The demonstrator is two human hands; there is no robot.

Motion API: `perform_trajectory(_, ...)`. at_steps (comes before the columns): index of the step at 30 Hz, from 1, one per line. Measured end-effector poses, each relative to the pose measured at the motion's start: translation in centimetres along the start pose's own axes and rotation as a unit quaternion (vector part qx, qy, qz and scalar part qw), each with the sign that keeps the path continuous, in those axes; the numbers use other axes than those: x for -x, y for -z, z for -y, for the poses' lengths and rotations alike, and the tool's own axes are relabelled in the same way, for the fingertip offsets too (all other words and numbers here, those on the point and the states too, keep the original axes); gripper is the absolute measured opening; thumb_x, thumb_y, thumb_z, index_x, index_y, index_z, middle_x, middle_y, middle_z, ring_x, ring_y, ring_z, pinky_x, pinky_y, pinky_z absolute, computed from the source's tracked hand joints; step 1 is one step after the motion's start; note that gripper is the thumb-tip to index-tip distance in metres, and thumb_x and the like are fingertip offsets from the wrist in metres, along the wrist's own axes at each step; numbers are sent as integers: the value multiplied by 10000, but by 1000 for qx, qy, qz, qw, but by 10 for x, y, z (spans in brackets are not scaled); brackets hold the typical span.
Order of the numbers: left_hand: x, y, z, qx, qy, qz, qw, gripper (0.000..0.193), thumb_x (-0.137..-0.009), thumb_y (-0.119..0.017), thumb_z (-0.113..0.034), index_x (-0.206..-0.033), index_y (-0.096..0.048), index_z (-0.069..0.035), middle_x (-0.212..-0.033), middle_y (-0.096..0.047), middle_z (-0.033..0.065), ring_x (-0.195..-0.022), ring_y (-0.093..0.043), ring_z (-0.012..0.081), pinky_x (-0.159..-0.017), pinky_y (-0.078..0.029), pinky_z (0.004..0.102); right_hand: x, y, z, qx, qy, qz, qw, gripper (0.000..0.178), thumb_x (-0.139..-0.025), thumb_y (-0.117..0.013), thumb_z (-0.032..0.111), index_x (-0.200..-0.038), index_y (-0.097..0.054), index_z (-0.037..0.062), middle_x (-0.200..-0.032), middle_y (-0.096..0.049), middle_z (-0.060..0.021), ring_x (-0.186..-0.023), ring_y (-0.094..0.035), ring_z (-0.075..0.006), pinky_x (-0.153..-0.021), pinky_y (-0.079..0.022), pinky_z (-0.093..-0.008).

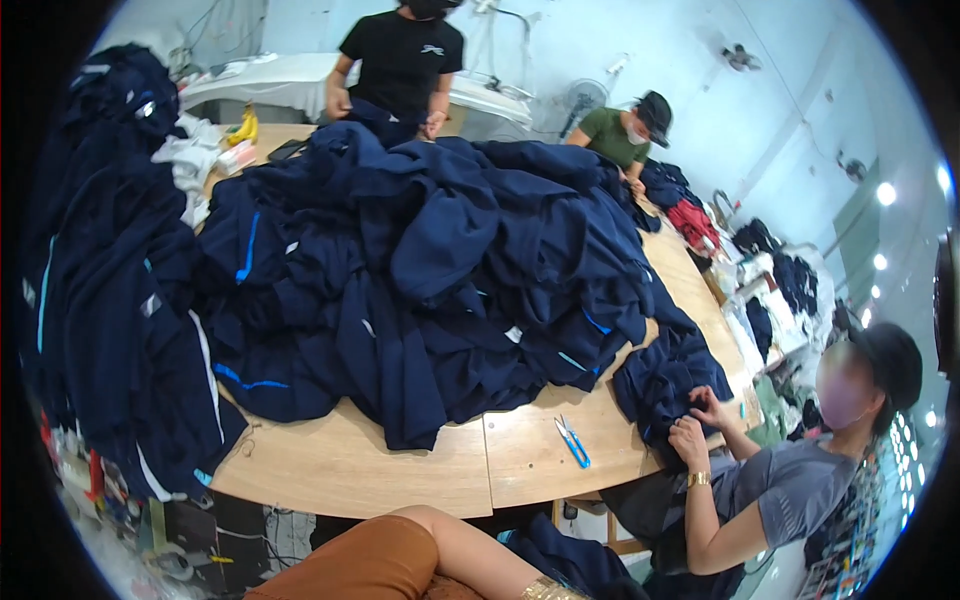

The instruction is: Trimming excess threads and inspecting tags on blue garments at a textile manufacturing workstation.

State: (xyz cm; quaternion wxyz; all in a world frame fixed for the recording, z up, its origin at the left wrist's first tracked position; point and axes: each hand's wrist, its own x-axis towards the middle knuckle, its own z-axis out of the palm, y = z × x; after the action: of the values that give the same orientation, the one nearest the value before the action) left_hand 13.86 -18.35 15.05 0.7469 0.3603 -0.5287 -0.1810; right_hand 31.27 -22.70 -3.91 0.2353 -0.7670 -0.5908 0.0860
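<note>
Neither of my hands shows in the head view. At the lower edge a bent bare arm (478, 548) comes out of a brown sleeve (370, 562). It runs down to the right, with a gold band (550, 589) near the frame's edge, and the hand beyond is cut off. Beside the band, below the table edge, lies dark navy cloth (575, 560). On the table nearest me is a pair of blue-handled thread snips (574, 445). Behind the snips rises a large heap of navy garments (440, 250) with light blue and white strips.
More navy garments (110, 260) hang over the left side of the wooden table (380, 465). At right a masked person (810, 480) handles a navy garment (670, 375). Two other people work behind the heap. Bananas (243, 127) lie at the far left.
</note>
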Motion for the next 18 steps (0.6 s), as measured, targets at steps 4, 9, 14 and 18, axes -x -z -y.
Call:
perform_trajectory(4, 7, 9, 2, 61, 23, -69, 996, 337, -872, -588, -225, -853, -519, 104, -725, -544, 3, -723, -458, 62, -604, -408, 263, 32, -23, 0, 8, -30, -20, 999, 358, -858, -495, 135, -1196, -489, 20, -1198, -495, -142, -1052, -517, -226, -899, -393, -305)
perform_trajectory(9, 4, 8, 8, 92, 41, -41, 994, 395, -849, -617, -277, -890, -535, 107, -733, -562, 38, -725, -471, 78, -621, -410, 286, 78, -38, 1, 28, -67, -35, 997, 356, -854, -490, 129, -1192, -488, 15, -1183, -510, -143, -1064, -512, -230, -915, -387, -313)
perform_trajectory(14, 24, 43, 63, -86, 94, -115, 985, 455, -843, -601, -335, -1010, -520, 80, -907, -573, 135, -861, -494, 133, -752, -408, 303, 99, -49, 0, 55, -85, -64, 993, 355, -851, -484, 122, -1188, -487, 11, -1168, -525, -143, -1076, -508, -233, -931, -380, -321)
perform_trajectory(18, 87, 112, 131, 164, 302, -473, 811, 441, -819, -627, -300, -1093, -533, 32, -984, -587, 83, -832, -563, 145, -772, -468, 290, 110, -56, -1, 72, -87, -77, 991, 354, -848, -480, 117, -1185, -487, 7, -1156, -537, -144, -1086, -504, -236, -944, -375, -327)
